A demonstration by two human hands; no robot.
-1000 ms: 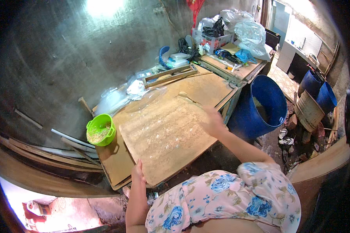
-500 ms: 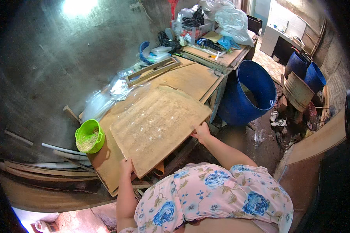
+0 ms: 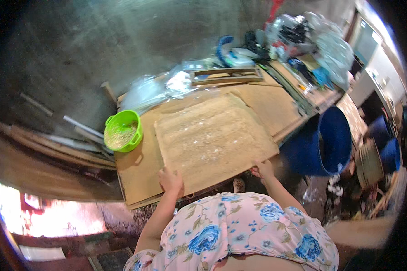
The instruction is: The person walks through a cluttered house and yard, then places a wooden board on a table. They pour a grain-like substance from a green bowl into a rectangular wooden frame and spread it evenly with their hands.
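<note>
A flat tan board (image 3: 212,135) with pale, floury smears lies across a brown tabletop (image 3: 132,183). My left hand (image 3: 171,181) is closed on its near left corner, with the fingers partly hidden. At the near right part of the board, my right hand (image 3: 263,171) grips the edge. Left of the board stands a lime-green tub (image 3: 123,131) with side handles and pale, grain-like bits inside.
Clear plastic sheeting (image 3: 144,92) and a slim wooden frame (image 3: 226,76) lie along the back wall. Beyond the table's right end stands a large blue barrel (image 3: 314,147). Plastic bags (image 3: 332,52) are heaped at the far right, and long boards (image 3: 61,149) lean at left.
The view has swung left, so things sit farther right in the picture. The board now lies more squarely on the tabletop, having turned and moved away from me. Both hands keep hold of it.
</note>
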